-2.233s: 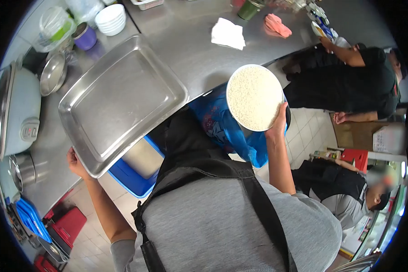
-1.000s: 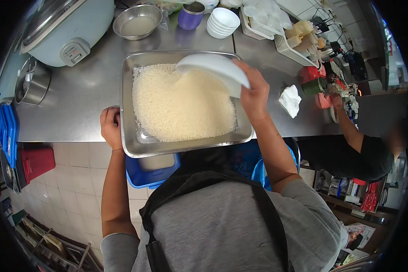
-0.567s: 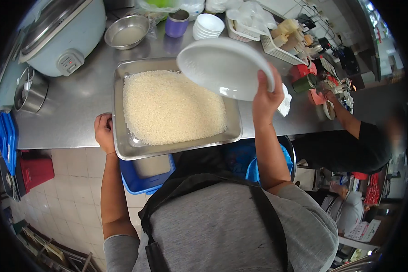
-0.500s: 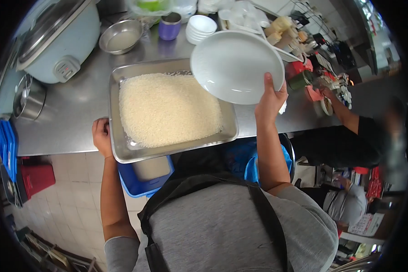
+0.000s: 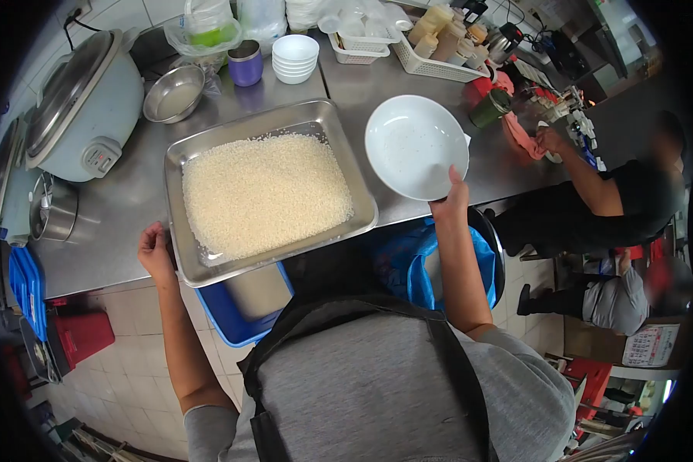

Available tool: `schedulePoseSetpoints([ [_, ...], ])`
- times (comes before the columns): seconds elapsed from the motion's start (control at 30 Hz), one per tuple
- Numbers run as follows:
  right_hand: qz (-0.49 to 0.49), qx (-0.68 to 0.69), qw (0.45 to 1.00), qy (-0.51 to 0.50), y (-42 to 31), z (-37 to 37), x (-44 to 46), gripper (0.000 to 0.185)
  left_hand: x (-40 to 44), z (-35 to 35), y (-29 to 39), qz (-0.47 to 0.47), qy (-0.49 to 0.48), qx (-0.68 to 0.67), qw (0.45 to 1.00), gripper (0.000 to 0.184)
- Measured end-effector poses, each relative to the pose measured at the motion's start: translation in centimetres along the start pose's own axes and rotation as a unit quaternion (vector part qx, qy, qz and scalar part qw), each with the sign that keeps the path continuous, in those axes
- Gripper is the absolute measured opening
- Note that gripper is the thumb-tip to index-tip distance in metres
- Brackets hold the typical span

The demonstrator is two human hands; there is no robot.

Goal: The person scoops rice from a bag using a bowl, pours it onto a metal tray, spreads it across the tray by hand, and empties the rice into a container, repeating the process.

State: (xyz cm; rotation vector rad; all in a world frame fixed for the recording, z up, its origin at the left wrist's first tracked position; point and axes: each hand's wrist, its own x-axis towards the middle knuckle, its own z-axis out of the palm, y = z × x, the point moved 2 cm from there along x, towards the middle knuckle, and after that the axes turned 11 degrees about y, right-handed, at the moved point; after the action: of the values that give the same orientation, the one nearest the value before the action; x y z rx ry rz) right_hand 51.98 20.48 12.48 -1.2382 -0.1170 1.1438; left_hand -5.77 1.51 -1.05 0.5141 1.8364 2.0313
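Observation:
My right hand (image 5: 452, 199) grips the near rim of a white bowl (image 5: 412, 146), thumb on the inside. The wide, shallow bowl is at the counter, right of the tray; small specks show inside it. A deep rectangular metal tray (image 5: 366, 208) holds a broad heap of uncooked white rice (image 5: 266, 192) and overhangs the counter's front edge. My left hand (image 5: 155, 250) is just off the tray's left side, at the counter edge. Its fingers are curled together, and nothing shows in them.
Below the tray is a blue bin (image 5: 242, 329) with pale contents; a blue bag (image 5: 420, 262) lies to its right. A large rice cooker (image 5: 85, 115), a metal bowl (image 5: 175, 96), a purple cup (image 5: 246, 65) and stacked white bowls (image 5: 295, 58) stand behind. A co-worker (image 5: 600, 208) works at right.
The white bowl has moved down and away from over the tray's right corner to beside it. My left hand has come slightly off the tray's side. The camera view has shifted.

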Motion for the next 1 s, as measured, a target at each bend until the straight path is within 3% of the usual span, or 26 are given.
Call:
schedulePoseSetpoints([
  [0.1, -0.027, -0.001, 0.991, -0.132, -0.4, 3.5, -3.5, 0.043, -0.7, 2.6, 4.8, 0.208, 0.056, 0.072, 0.974, 0.014],
  [0.17, -0.050, -0.004, 0.966, -0.255, 0.2, 5.9, -5.5, 0.044, -5.7, 8.7, 13.2, 0.318, -0.008, 0.152, 0.936, 0.020],
  [0.27, -0.056, -0.075, 0.951, -0.294, 2.1, 9.7, -9.1, 0.041, -11.6, 16.6, 17.3, 0.407, -0.212, 0.117, 0.881, 0.032],
  [0.3, -0.066, -0.101, 0.943, -0.310, 2.7, 10.8, -10.4, 0.040, -13.5, 19.2, 18.2, 0.458, -0.284, 0.119, 0.834, 0.035],
  [0.33, -0.074, -0.111, 0.937, -0.324, 3.2, 11.7, -12.1, 0.038, -15.5, 21.2, 18.4, 0.549, -0.323, 0.208, 0.743, 0.044],
  [0.4, -0.119, -0.142, 0.923, -0.336, 4.4, 12.8, -13.3, 0.038, -18.5, 24.0, 18.4, 0.534, -0.382, 0.215, 0.723, 0.057],
  [0.5, -0.105, -0.129, 0.918, -0.359, 5.4, 13.3, -15.8, 0.039, -18.0, 26.0, 16.8, 0.473, -0.340, 0.184, 0.791, 0.066],
  [0.6, -0.086, -0.114, 0.909, -0.393, 6.2, 13.1, -16.3, 0.040, -15.0, 25.8, 15.5, 0.492, -0.233, 0.264, 0.796, 0.073],
  [0.67, -0.135, -0.135, 0.897, -0.398, 6.2, 12.8, -16.3, 0.041, -13.9, 24.7, 15.0, 0.490, -0.169, 0.311, 0.797, 0.075],
  [0.77, -0.206, -0.140, 0.886, -0.391, 6.2, 12.9, -15.9, 0.042, -13.3, 22.6, 13.2, 0.465, -0.154, 0.367, 0.791, 0.073],
  [0.9, -0.256, -0.114, 0.876, -0.393, 5.9, 13.4, -15.5, 0.042, -14.8, 20.2, 11.4, 0.462, -0.256, 0.359, 0.770, 0.063],
  [1.0, -0.336, -0.137, 0.840, -0.402, 5.7, 13.4, -14.8, 0.041, -14.2, 18.9, 11.7, 0.293, -0.474, 0.246, 0.793, 0.048],
])
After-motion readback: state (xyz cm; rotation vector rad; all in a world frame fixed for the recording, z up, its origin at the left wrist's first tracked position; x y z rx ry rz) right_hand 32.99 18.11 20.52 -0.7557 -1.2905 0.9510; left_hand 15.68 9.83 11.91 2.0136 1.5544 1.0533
